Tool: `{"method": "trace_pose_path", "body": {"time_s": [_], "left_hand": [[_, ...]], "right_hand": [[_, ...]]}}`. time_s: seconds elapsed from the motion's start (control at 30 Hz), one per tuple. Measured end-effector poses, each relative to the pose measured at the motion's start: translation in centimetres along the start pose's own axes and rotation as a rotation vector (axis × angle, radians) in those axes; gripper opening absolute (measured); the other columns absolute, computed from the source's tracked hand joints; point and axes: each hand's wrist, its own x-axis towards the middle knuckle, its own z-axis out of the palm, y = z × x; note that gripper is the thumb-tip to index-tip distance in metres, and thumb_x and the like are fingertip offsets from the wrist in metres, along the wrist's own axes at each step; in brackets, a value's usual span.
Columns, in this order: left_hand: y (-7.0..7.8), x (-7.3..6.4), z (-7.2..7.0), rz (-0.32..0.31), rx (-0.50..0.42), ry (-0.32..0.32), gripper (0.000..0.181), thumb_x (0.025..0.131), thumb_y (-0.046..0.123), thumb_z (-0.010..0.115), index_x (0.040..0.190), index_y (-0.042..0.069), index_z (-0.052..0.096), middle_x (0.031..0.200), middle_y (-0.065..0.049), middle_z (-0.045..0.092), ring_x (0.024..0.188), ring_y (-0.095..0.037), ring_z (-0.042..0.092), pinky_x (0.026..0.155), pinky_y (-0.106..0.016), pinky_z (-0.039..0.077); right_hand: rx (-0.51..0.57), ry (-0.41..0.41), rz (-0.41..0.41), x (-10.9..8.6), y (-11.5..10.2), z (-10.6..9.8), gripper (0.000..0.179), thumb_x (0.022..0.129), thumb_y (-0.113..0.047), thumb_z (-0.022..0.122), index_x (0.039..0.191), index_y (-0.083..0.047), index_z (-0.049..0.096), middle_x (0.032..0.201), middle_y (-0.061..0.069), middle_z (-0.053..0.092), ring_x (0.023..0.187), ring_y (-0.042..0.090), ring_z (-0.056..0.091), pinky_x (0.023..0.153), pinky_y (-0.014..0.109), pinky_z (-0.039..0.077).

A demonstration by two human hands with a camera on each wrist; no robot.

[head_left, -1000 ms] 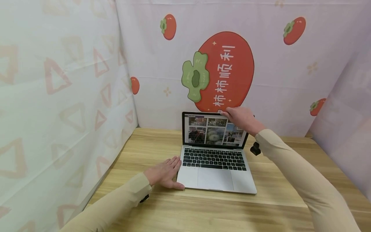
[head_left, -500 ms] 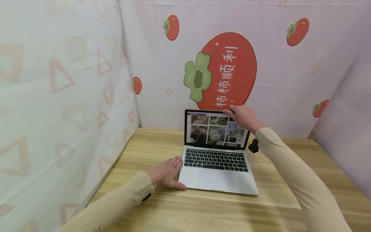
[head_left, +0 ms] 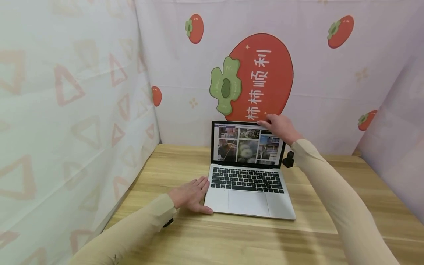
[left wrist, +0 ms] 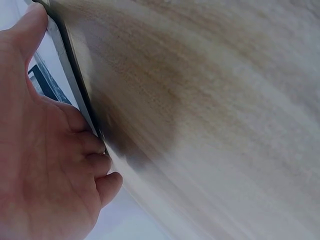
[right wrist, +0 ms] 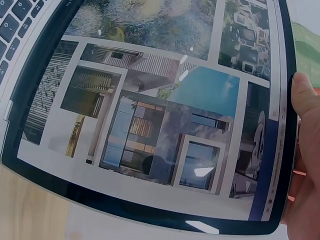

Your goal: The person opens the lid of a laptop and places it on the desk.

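Note:
A silver laptop (head_left: 248, 204) stands unfolded on the wooden table, its lit screen (head_left: 248, 145) showing a page of several photos. Along its left side lies my left hand (head_left: 192, 195), fingers straight against the edge and thumb at the front corner. The left wrist view shows that palm (left wrist: 50, 165) beside the thin laptop edge. My right hand (head_left: 279, 127) grips the top edge of the lid near its right corner. In the right wrist view the thumb (right wrist: 304, 95) is on the lid's rim, and the other fingers are partly hidden behind it.
A white cloth wall (head_left: 179, 121) printed with persimmons stands close behind the laptop. Another cloth (head_left: 79, 121) with triangle shapes hangs on the left, and a third (head_left: 394, 121) on the right. Wooden tabletop (head_left: 232, 243) extends in front and to both sides.
The lid has tilted a little further back, and my right hand has gone up with its top edge. My left hand keeps its place at the laptop's side. The view has shifted slightly.

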Motion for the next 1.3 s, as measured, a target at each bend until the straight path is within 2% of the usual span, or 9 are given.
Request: {"method": "trace_pose_path", "body": {"time_s": [0.2,0.4,0.57,0.67,0.83,0.97,1.17,1.3], "left_hand": [[-0.1,0.1,0.1,0.001,0.010,0.000,0.119,0.079,0.091,0.030,0.157,0.003,0.015,0.165,-0.015,0.011,0.153,-0.028,0.013,0.124,-0.039,0.019],[-0.3,0.2,0.3,-0.002,0.009,0.005,0.120,0.077,0.092,0.029,0.157,0.004,0.013,0.165,-0.014,0.010,0.154,-0.028,0.012,0.124,-0.039,0.018],[-0.4,0.3,0.5,-0.012,0.008,0.004,0.121,0.076,0.093,0.029,0.157,0.004,0.012,0.166,-0.013,0.009,0.154,-0.027,0.011,0.124,-0.038,0.017],[-0.3,0.2,0.5,-0.012,0.000,0.007,0.120,0.077,0.092,0.032,0.157,0.004,0.014,0.165,-0.014,0.010,0.154,-0.027,0.012,0.124,-0.039,0.018],[-0.1,0.0,0.4,0.000,-0.026,0.009,0.119,0.078,0.090,0.034,0.157,0.002,0.015,0.165,-0.015,0.011,0.154,-0.028,0.013,0.124,-0.040,0.019],[0.0,-0.1,0.3,0.006,-0.044,0.018,0.118,0.079,0.089,0.035,0.157,0.002,0.016,0.165,-0.016,0.010,0.153,-0.029,0.012,0.123,-0.040,0.019],[0.1,-0.1,0.4,-0.008,-0.049,0.021,0.119,0.077,0.090,0.037,0.157,0.003,0.017,0.165,-0.015,0.012,0.153,-0.028,0.014,0.123,-0.040,0.020],[0.1,0.0,0.1,-0.025,-0.036,0.011,0.121,0.075,0.092,0.037,0.157,0.004,0.018,0.165,-0.014,0.013,0.153,-0.028,0.015,0.123,-0.041,0.021]], "right_hand": [[0.011,-0.012,0.068,0.4,1.2,0.0,0.057,0.096,-0.057,0.052,0.060,-0.013,0.048,0.048,-0.002,0.032,0.045,0.018,0.035,0.051,0.033,0.032],[0.041,-0.027,0.121,0.8,2.2,0.3,0.059,0.094,-0.059,0.052,0.063,-0.010,0.054,0.049,-0.002,0.033,0.046,0.018,0.035,0.049,0.033,0.031],[0.068,0.015,0.130,1.1,2.5,1.0,0.060,0.093,-0.062,0.050,0.064,-0.010,0.054,0.049,-0.001,0.035,0.046,0.018,0.037,0.050,0.034,0.033],[0.098,0.044,0.145,1.1,2.5,1.5,0.060,0.094,-0.060,0.051,0.067,-0.007,0.057,0.050,0.000,0.037,0.047,0.019,0.038,0.051,0.034,0.033],[0.166,0.080,0.218,1.1,2.3,2.1,0.050,0.096,-0.051,0.057,0.078,-0.004,0.063,0.055,0.005,0.047,0.052,0.022,0.042,0.052,0.035,0.034],[0.182,0.097,0.263,1.1,2.2,2.7,0.048,0.097,-0.049,0.057,0.086,-0.003,0.067,0.063,0.008,0.055,0.057,0.023,0.044,0.054,0.035,0.035],[0.226,0.084,0.254,0.9,2.5,2.9,0.054,0.097,-0.054,0.052,0.098,-0.002,0.068,0.078,0.013,0.063,0.063,0.024,0.047,0.059,0.036,0.036],[0.247,0.061,0.219,0.6,3.2,2.6,0.054,0.098,-0.053,0.050,0.101,-0.002,0.068,0.081,0.016,0.063,0.065,0.025,0.048,0.062,0.037,0.037]]}}
